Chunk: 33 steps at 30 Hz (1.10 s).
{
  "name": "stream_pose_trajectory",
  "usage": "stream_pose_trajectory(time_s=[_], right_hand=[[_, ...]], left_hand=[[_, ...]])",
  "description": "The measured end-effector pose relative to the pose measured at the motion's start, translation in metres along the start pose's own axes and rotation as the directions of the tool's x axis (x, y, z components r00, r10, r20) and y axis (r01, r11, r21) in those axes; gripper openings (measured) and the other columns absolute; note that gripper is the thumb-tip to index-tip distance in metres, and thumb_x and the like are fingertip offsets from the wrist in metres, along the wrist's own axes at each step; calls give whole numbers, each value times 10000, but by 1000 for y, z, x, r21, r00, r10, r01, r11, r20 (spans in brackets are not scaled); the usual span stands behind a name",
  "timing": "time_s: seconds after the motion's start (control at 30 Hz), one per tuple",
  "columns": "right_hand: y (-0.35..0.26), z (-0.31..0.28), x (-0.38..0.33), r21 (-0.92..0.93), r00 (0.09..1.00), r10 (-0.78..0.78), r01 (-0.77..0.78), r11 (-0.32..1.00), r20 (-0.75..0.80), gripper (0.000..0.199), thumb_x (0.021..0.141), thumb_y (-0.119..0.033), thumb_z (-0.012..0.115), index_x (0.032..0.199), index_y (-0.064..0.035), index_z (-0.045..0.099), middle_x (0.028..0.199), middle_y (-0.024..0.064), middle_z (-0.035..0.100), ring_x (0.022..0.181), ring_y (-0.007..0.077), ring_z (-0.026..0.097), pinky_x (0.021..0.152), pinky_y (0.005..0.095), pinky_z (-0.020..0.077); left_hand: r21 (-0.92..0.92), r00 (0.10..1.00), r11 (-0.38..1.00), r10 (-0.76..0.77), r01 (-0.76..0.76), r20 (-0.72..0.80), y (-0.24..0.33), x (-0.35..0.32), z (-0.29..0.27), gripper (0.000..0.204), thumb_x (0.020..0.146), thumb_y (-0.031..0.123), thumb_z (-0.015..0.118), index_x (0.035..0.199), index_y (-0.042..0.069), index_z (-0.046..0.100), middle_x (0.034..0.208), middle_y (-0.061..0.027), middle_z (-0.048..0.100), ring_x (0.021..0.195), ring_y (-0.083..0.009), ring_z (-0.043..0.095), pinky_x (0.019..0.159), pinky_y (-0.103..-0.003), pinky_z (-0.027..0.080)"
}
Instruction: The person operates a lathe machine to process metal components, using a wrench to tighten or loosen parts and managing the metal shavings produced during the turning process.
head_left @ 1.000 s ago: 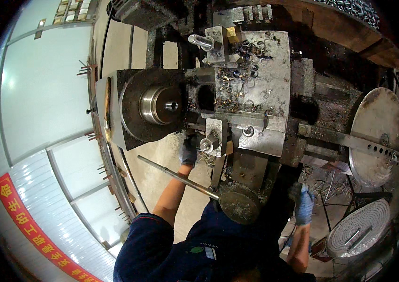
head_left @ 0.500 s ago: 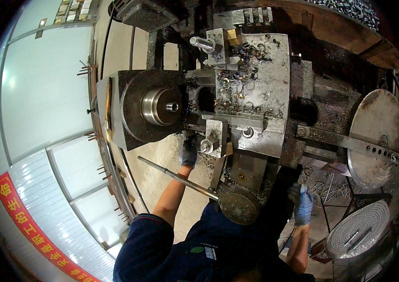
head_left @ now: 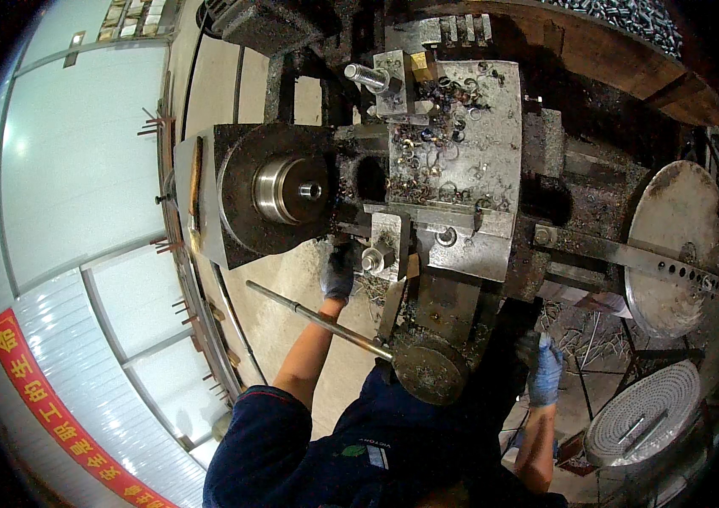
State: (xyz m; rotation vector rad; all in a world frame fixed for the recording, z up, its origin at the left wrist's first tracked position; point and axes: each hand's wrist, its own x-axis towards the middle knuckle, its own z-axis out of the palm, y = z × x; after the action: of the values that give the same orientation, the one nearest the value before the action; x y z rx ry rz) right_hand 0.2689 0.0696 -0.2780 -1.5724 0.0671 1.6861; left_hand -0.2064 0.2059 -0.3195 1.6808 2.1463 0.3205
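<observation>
My left hand (head_left: 337, 278), in a dark grey glove, reaches under the front of a lathe-like machine, below the spindle and beside a clamp block with a bolt (head_left: 377, 256). Its fingers are hidden behind the machine. My right hand (head_left: 544, 372), in a blue-grey glove with dark fingertips, is beside the machine's dark lower right part. Its fingers are curled, and what they may hold is lost in the dark. Between my arms a long metal lever (head_left: 317, 318) runs to a round dark hub (head_left: 430, 371). A small bright ring-shaped workpiece (head_left: 309, 190) sits at the spindle's centre.
Curled metal chips lie on the steel carriage plate (head_left: 486, 161). A second bolted clamp block (head_left: 392, 85) stands at its far side. To the right are a large round plate (head_left: 673, 245) and a perforated round tray (head_left: 647, 415). Small metal parts (head_left: 630, 21) fill a wooden-sided box.
The view has shifted very slightly. Both hands stay in about the same places, and the machine parts look unchanged.
</observation>
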Motion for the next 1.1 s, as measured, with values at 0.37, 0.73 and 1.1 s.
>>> stream_pose_trajectory(time_s=[0.37, 0.73, 1.1], right_hand=[[-1, -1, -2, 34, 999, -1, -1, 999, 40, 424, 866, -410, 565, 1027, -22, 621, 924, 100, 656, 838, 211, 628, 759, 354, 504], [-3, -3, -4, -2, 1000, 3, -3, 1000, 29, 444, 866, -422, 561, 1037, -16, 616, 920, 101, 656, 823, 205, 628, 731, 335, 504], [-35, 17, -38, 48, 999, -32, 32, 998, 2, 335, 876, -320, 586, 1023, -23, 630, 894, 60, 655, 770, 135, 609, 698, 282, 496]], left_hand=[[44, 999, 999, -9, 11, -47, 44, -2, -14, 340, 904, 328, 468, 1093, 89, 617, 1020, -167, 632, 919, -318, 607, 770, -381, 459], [254, 999, 967, 5, 4, -34, 31, -1, -12, 322, 879, 319, 472, 1058, 100, 626, 976, -183, 630, 914, -364, 588, 757, -423, 455], [132, 979, 986, 75, -101, 191, -33, 2, 0, 406, 856, 233, 507, 1192, 5, 509, 1072, -237, 576, 989, -394, 534, 807, -416, 440]])
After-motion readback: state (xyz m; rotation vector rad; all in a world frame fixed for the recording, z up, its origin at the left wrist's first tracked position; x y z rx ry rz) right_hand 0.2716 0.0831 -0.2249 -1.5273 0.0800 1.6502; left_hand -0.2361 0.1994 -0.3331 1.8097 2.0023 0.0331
